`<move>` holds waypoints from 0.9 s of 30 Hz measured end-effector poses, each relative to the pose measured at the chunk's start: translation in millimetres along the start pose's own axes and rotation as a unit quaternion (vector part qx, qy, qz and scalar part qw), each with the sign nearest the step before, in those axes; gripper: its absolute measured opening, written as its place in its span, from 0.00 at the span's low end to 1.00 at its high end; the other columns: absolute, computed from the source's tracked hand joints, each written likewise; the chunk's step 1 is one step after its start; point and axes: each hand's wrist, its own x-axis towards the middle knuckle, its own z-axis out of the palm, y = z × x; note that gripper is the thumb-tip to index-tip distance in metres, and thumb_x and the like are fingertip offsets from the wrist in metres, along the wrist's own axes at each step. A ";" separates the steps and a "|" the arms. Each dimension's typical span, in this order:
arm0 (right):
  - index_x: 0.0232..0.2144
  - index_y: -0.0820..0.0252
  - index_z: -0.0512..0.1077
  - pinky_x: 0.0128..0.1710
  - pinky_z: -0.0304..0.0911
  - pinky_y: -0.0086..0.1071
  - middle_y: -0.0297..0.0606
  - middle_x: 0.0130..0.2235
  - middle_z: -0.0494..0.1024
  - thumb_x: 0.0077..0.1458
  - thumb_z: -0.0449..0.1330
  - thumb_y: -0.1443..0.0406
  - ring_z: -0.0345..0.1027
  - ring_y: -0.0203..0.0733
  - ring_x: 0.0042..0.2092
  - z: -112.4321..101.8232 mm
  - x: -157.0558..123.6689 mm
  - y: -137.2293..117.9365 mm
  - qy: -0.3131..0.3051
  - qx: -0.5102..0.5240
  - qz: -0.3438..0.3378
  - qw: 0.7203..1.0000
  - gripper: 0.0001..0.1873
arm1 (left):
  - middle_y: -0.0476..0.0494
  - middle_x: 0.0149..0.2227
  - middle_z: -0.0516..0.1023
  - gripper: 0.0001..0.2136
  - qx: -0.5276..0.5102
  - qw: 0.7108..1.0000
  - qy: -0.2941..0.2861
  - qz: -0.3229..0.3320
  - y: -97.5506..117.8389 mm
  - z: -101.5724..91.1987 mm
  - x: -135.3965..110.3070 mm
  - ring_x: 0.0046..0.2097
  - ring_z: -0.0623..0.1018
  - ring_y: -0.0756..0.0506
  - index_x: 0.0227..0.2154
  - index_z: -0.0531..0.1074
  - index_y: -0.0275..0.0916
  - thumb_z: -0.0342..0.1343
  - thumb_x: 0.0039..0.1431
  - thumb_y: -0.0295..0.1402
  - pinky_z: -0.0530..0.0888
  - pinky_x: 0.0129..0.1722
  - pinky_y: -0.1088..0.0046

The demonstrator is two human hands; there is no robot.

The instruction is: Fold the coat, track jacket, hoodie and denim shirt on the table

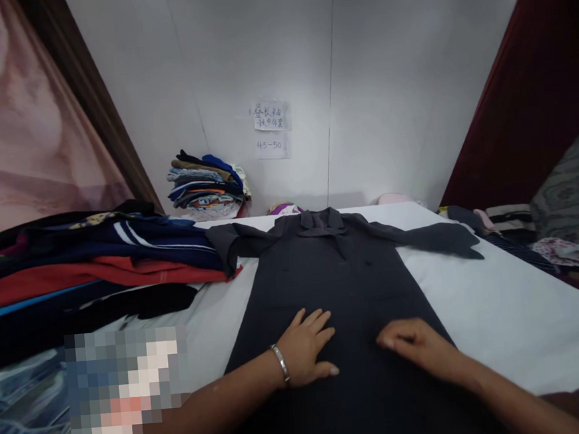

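A dark grey long coat (345,286) lies front up on the white table, collar at the far end and sleeves spread out to both sides. My left hand (307,349), with a silver bracelet at its wrist, rests flat on the coat's middle, fingers spread. To the right, my right hand (414,344) is over the front of the coat with its fingers curled in against the thumb. Whether fabric is caught between those fingers is hidden. The coat's lower part runs out of the picture beneath my forearms.
Loose garments (103,265) are heaped along the left, touching the coat's sleeve. A folded stack of clothes (209,186) stands by the back wall under paper notes (272,128). More clothes (511,226) lie beyond the right table edge. The white tabletop (507,313) shows beside the coat.
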 end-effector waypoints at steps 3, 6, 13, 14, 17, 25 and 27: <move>0.31 0.61 0.77 0.37 0.71 0.35 0.40 0.33 0.81 0.55 0.58 0.54 0.75 0.43 0.35 -30.8 69.8 34.6 0.078 0.130 0.124 0.981 0.16 | 0.30 0.66 0.55 0.34 -0.002 1.000 0.025 0.002 -9.7 12.1 17.8 0.67 0.53 0.30 0.61 0.62 0.38 0.55 0.55 0.50 0.49 0.64 0.41; 0.31 0.63 0.75 0.34 0.71 0.32 0.45 0.36 0.81 0.50 0.64 0.61 0.75 0.41 0.35 -54.8 145.8 65.7 0.204 0.264 0.224 0.916 0.09 | 0.34 0.67 0.52 0.34 -0.026 0.999 0.037 -0.001 -20.7 29.1 23.2 0.68 0.51 0.32 0.64 0.57 0.44 0.51 0.57 0.53 0.47 0.65 0.43; 0.39 0.67 0.70 0.31 0.71 0.30 0.44 0.32 0.78 0.57 0.58 0.68 0.73 0.37 0.30 -52.0 282.0 111.0 0.259 0.281 0.297 0.875 0.08 | 0.36 0.68 0.51 0.36 -0.064 0.996 0.069 -0.004 -30.8 54.5 22.4 0.69 0.49 0.34 0.65 0.54 0.47 0.47 0.57 0.58 0.43 0.66 0.42; 0.41 0.68 0.70 0.30 0.70 0.31 0.44 0.31 0.78 0.57 0.59 0.68 0.72 0.36 0.29 -47.7 296.8 116.0 0.261 0.278 0.306 0.873 0.10 | 0.36 0.68 0.51 0.36 -0.065 0.995 0.071 -0.008 -30.9 57.6 23.2 0.69 0.48 0.34 0.65 0.54 0.47 0.47 0.56 0.58 0.42 0.66 0.41; 0.47 0.67 0.68 0.30 0.70 0.31 0.39 0.33 0.77 0.56 0.61 0.67 0.72 0.35 0.29 -38.0 335.5 128.2 0.276 0.262 0.320 0.868 0.16 | 0.38 0.68 0.51 0.38 -0.076 0.994 0.071 -0.023 -32.1 66.3 25.5 0.69 0.47 0.33 0.65 0.53 0.48 0.49 0.55 0.59 0.40 0.65 0.39; 0.45 0.64 0.71 0.35 0.71 0.32 0.37 0.39 0.76 0.61 0.59 0.62 0.71 0.35 0.35 -44.2 392.2 147.1 0.333 0.215 0.297 0.869 0.12 | 0.50 0.69 0.45 0.34 -0.080 0.995 0.015 0.056 -42.9 63.3 23.7 0.70 0.44 0.39 0.66 0.37 0.61 0.44 0.61 0.54 0.40 0.67 0.41; 0.44 0.63 0.71 0.36 0.71 0.33 0.37 0.40 0.75 0.61 0.58 0.60 0.71 0.36 0.36 -44.3 393.5 151.4 0.338 0.208 0.288 0.871 0.13 | 0.52 0.69 0.46 0.33 -0.061 0.996 -0.004 0.067 -44.5 61.6 23.8 0.69 0.46 0.43 0.66 0.35 0.63 0.43 0.62 0.52 0.46 0.69 0.49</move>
